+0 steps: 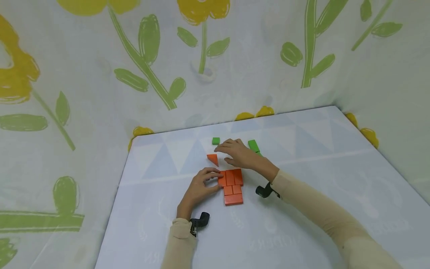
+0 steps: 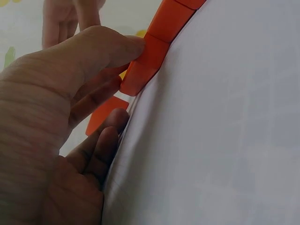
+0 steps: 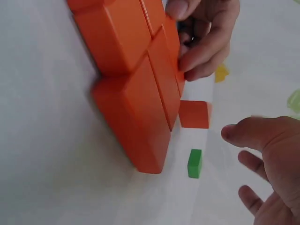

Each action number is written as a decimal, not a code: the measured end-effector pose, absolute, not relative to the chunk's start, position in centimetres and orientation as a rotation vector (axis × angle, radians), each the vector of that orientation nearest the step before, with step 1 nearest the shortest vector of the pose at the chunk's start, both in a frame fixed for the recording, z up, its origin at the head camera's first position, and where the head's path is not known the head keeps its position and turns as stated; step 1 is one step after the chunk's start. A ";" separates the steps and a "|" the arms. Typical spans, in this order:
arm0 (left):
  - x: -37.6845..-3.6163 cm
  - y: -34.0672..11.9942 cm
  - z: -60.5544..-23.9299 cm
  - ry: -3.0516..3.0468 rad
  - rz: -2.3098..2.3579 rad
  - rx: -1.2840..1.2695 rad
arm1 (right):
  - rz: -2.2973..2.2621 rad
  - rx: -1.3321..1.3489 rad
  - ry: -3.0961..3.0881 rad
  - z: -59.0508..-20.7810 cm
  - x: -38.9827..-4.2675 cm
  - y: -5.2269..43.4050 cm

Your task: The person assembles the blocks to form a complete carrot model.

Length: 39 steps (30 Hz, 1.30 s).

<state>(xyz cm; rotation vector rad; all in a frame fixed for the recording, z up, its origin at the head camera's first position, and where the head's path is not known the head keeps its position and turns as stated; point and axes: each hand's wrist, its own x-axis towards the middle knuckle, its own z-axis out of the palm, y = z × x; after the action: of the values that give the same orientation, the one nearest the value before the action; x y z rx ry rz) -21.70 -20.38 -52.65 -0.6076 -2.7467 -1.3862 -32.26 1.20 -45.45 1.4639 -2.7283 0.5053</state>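
At orange cluster's (image 1: 231,183) nine o'clock, left hand (image 1: 200,186) pinches end block (image 1: 223,180), likely light, stiff, best side-gripped; right hand (image 1: 240,154) loosely spread, empty.

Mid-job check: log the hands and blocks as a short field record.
Left hand: pinches the leftmost orange block
Right hand: over the table, holding nothing
Orange group: blocks packed together
Orange triangle: loose, beyond the group
Small green block: alone, beyond the triangle
Other green blocks: beyond the right hand, partly hidden
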 end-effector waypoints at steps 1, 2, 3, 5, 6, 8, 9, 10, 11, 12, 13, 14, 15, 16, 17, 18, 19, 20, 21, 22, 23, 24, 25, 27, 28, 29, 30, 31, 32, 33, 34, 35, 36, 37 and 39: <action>-21.7 -20.4 -52.6 -2.739 -1.388 -0.611 | 0.485 1.525 -2.703 -45.5 -32.7 0.8; -21.6 -20.4 -52.6 -2.729 -1.392 -0.615 | 0.462 1.584 -2.677 -45.5 -33.1 0.3; -21.6 -20.4 -52.6 -2.720 -1.385 -0.621 | 0.434 1.635 -2.654 -45.6 -33.5 0.0; -21.6 -20.4 -52.6 -2.715 -1.381 -0.620 | 0.360 1.712 -2.625 -45.8 -34.2 -0.7; -21.6 -20.4 -52.6 -2.715 -1.382 -0.617 | 0.326 1.739 -2.617 -46.0 -34.4 -0.9; -21.5 -20.4 -52.6 -2.717 -1.387 -0.610 | 0.252 1.764 -2.612 -46.2 -34.9 -1.4; -21.5 -20.4 -52.6 -2.721 -1.387 -0.609 | 0.219 1.766 -2.608 -46.3 -35.0 -1.6; -21.5 -20.4 -52.6 -2.721 -1.389 -0.610 | 0.188 1.761 -2.606 -46.4 -35.2 -1.8; -21.5 -20.4 -52.6 -2.721 -1.389 -0.612 | 0.177 1.751 -2.607 -46.4 -35.3 -1.9; -21.6 -20.4 -52.6 -2.726 -1.384 -0.612 | 0.156 1.733 -2.612 -46.4 -35.3 -2.0; -21.6 -20.4 -52.6 -2.727 -1.385 -0.613 | 0.142 1.708 -2.622 -46.3 -35.3 -2.0; -21.6 -20.4 -52.7 -2.731 -1.383 -0.610 | 0.135 1.682 -2.635 -46.2 -35.3 -2.1; -21.7 -20.4 -52.7 -2.735 -1.383 -0.604 | 0.123 1.651 -2.651 -46.1 -35.3 -2.0; -21.7 -20.4 -52.7 -2.735 -1.391 -0.596 | 0.116 1.619 -2.668 -46.0 -35.3 -1.9; -21.7 -20.4 -52.7 -2.737 -1.399 -0.591 | 0.119 1.587 -2.686 -45.9 -35.2 -1.8; -21.7 -20.3 -52.7 -2.739 -1.401 -0.590 | 0.119 1.557 -2.709 -45.8 -35.1 -1.6; -21.7 -20.2 -52.8 -2.740 -1.402 -0.592 | 0.127 1.532 -2.726 -45.7 -34.9 -1.4; -21.7 -20.1 -52.9 -2.744 -1.400 -0.590 | 0.143 1.512 -2.736 -45.6 -34.8 -1.2; -21.7 -20.0 -52.9 -2.751 -1.399 -0.589 | 0.157 1.495 -2.743 -45.5 -34.6 -0.9; -21.7 -20.0 -52.9 -2.755 -1.393 -0.592 | 0.171 1.483 -2.751 -45.5 -34.5 -0.8; -21.7 -20.0 -52.9 -2.764 -1.383 -0.597 | 0.193 1.477 -2.760 -45.5 -34.5 -0.7; -21.7 -20.0 -52.9 -2.774 -1.370 -0.596 | 0.204 1.477 -2.765 -45.5 -34.4 -0.7; -21.6 -20.1 -52.8 -2.775 -1.368 -0.595 | 0.224 1.479 -2.764 -45.6 -34.5 -0.8; -21.6 -20.3 -52.7 -2.777 -1.358 -0.595 | 0.254 1.480 -2.769 -45.9 -34.6 -1.1; -21.6 -20.3 -52.7 -2.771 -1.356 -0.601 | 0.265 1.476 -2.776 -46.0 -34.7 -1.2; -21.6 -20.4 -52.7 -2.768 -1.355 -0.605 | 0.278 1.471 -2.781 -46.2 -34.8 -1.3; -21.6 -20.4 -52.7 -2.759 -1.357 -0.608 | 0.289 1.463 -2.786 -46.3 -34.8 -1.4; -21.6 -20.5 -52.7 -2.754 -1.357 -0.611 | 0.299 1.452 -2.792 -46.4 -34.8 -1.5; -21.6 -20.6 -52.7 -2.757 -1.352 -0.612 | 0.308 1.437 -2.804 -46.5 -34.8 -1.6; -21.7 -20.6 -52.7 -2.755 -1.350 -0.615 | 0.324 1.425 -2.817 -46.5 -34.8 -1.7; -21.6 -20.7 -52.7 -2.757 -1.349 -0.614 | 0.341 1.415 -2.827 -46.5 -34.8 -1.8; -21.6 -20.7 -52.6 -2.758 -1.346 -0.614 | 0.357 1.407 -2.832 -46.5 -34.8 -1.9; -21.6 -20.8 -52.6 -2.758 -1.344 -0.611 | 0.377 1.404 -2.835 -46.6 -34.8 -2.0; -21.6 -20.8 -52.7 -2.764 -1.333 -0.607 | 0.391 1.398 -2.835 -46.6 -34.8 -2.1; -21.5 -20.7 -52.7 -2.762 -1.333 -0.603 | 0.420 1.387 -2.829 -46.8 -34.8 -2.2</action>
<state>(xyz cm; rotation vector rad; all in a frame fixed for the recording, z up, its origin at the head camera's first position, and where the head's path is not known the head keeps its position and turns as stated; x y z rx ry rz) -21.53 -20.69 -52.68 -0.6025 -2.7621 -1.3332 -34.76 -2.22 -46.78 1.3870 -2.8287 0.4200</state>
